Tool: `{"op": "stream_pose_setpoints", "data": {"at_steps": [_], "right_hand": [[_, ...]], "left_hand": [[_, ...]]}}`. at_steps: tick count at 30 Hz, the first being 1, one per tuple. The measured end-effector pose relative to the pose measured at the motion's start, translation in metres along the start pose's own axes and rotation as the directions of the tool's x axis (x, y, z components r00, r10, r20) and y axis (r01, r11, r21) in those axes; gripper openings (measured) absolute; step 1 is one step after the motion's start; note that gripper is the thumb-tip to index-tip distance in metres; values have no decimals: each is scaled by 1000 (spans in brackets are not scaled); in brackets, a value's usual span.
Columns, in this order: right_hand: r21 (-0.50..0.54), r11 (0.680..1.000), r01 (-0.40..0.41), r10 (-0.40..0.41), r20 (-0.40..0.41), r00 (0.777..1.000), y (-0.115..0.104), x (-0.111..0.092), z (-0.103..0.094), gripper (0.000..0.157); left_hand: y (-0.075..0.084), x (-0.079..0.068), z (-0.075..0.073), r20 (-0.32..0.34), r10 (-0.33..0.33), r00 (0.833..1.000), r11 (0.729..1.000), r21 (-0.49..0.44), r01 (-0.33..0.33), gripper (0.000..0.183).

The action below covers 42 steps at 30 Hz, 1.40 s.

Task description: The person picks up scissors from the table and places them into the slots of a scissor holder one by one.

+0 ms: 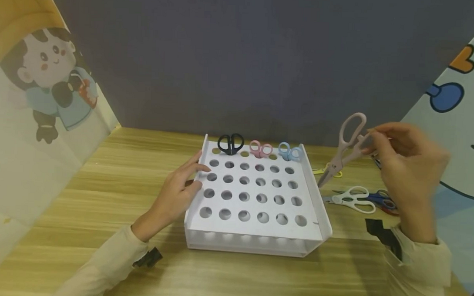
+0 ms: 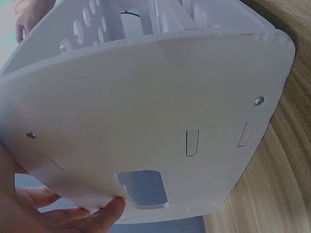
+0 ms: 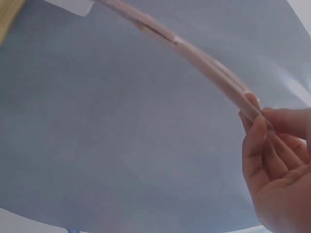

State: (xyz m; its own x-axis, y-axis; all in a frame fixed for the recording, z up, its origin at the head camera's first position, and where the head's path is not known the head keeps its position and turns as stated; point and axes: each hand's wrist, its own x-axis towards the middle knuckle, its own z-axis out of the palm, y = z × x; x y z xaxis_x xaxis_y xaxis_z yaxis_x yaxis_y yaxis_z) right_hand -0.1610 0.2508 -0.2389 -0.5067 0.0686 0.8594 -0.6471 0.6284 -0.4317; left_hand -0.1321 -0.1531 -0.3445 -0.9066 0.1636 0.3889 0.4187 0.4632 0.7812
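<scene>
My right hand [image 1: 411, 158] pinches one handle loop of pale pink scissors [image 1: 340, 158], lifted above the table, right of a white rack [image 1: 255, 188]. The blades point down and left, close by the rack's right wall. In the right wrist view the scissors [image 3: 214, 73] show edge-on, thumb and fingers at the handle. My left hand [image 1: 180, 187] rests on the rack's left wall, fingertips over its top edge. In the left wrist view its fingers lie beside a cutout in the white side panel [image 2: 121, 107]. Black scissors [image 1: 231, 144], pink scissors [image 1: 260, 149] and blue scissors [image 1: 289, 152] stand in the rack's back row.
Right of the rack on the wooden table [image 1: 142, 162] lie white-handled scissors [image 1: 354, 199], dark blue scissors [image 1: 380, 198] with something red underneath, and yellow scissors [image 1: 340, 172]. A dark panel [image 1: 244, 65] rises behind, with cartoon-printed panels on both sides.
</scene>
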Motion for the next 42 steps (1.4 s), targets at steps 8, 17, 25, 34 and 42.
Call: {"op": "stream_pose_setpoints", "data": {"at_steps": [8, 17, 25, 34, 42], "right_hand": [[-8, 998, 55, -56, -190, 980, -19, 7, -3, 16], [66, 996, 56, -37, -258, 966, -35, 7, 0, 16], [123, 990, 74, -36, -284, 958, -45, 8, 7, 13], [159, 983, 87, -64, -149, 987, -46, -9, 23, 10], [97, 984, 148, -143, -61, 988, -39, -21, 38, 11]], "left_hand": [[0, -1, 0, -10, -2, 1000, 1000, 7, 2, 30], [1, -1, 1, -8, 5, 1000, 1000, 17, -5, 30], [0, 0, 0, -6, 13, 1000, 1000, 12, -13, 30], [0, -2, 0, -5, 11, 1000, 1000, 13, -11, 29], [1, -1, 0, -6, 8, 1000, 1000, 10, -8, 29]]}}
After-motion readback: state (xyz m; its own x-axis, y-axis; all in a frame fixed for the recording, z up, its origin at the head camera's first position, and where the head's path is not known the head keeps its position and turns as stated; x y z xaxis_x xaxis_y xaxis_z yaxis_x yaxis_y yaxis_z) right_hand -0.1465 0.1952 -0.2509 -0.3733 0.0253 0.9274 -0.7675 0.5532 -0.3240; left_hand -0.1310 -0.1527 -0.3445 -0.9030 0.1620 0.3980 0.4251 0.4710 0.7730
